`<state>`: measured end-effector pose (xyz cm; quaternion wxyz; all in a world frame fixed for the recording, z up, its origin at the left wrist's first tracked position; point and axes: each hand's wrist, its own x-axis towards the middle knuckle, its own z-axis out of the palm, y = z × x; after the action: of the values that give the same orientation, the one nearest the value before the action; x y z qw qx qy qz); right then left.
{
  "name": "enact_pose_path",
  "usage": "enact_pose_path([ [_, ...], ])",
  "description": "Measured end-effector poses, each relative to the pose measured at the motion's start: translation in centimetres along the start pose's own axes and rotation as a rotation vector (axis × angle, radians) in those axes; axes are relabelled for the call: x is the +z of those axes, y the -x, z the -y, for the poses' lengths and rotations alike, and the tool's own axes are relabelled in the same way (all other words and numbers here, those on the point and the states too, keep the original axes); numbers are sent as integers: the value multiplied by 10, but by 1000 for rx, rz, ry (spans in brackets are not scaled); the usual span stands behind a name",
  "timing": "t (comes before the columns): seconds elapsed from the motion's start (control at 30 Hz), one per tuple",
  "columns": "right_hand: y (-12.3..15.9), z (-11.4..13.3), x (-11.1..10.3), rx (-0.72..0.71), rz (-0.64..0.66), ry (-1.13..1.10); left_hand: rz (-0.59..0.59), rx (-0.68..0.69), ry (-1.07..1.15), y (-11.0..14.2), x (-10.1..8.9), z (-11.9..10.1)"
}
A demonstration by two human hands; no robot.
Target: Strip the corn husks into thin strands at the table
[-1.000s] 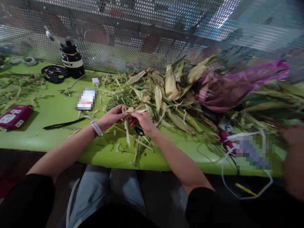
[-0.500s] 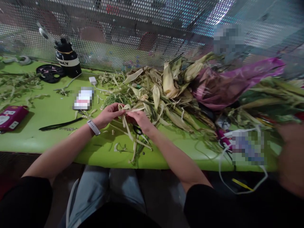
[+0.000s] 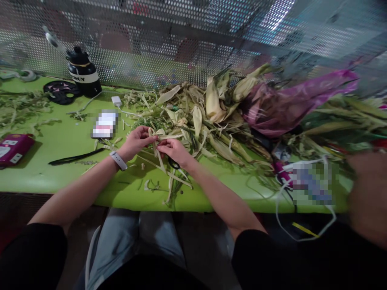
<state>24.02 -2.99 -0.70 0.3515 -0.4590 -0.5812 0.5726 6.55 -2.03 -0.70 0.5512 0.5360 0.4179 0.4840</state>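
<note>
Between my hands is a looped corn husk strip [image 3: 161,162], pale cream, its tails hanging down and one end sticking out to the right. My left hand [image 3: 139,141], with a white watch band at the wrist, pinches it near the loop. Just right of and below that, my right hand [image 3: 173,151] pinches the strip too, thumb and forefinger together. Under the right hand lie scissors [image 3: 174,163] with dark handles, partly hidden. Behind both hands spreads a heap of dried corn husks [image 3: 225,147].
A pink plastic bag [image 3: 272,114] rests on the husks. Left stand a phone [image 3: 105,124], a black bottle [image 3: 84,74] and a magenta box [image 3: 15,149]. A black strap [image 3: 75,157] lies nearby. At the right are a white cord [image 3: 278,213] and another person's blurred arm [image 3: 367,193].
My right hand has shifted from the strip's outstretched end down to its hanging part, close to my left hand. The left hand keeps its pinch. The view has drifted slightly.
</note>
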Motion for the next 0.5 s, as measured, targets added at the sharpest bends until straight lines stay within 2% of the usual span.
enact_pose_path([
  [0.2,2,-5,-3,-170,21,211,4,28,23,-3,0,6],
  [0.4,2,-10,-7,-161,-36,273,-64,82,-101,-4,-2,5],
  [0.5,5,-7,-10,-374,-94,499,-74,104,-129,-3,-3,3],
])
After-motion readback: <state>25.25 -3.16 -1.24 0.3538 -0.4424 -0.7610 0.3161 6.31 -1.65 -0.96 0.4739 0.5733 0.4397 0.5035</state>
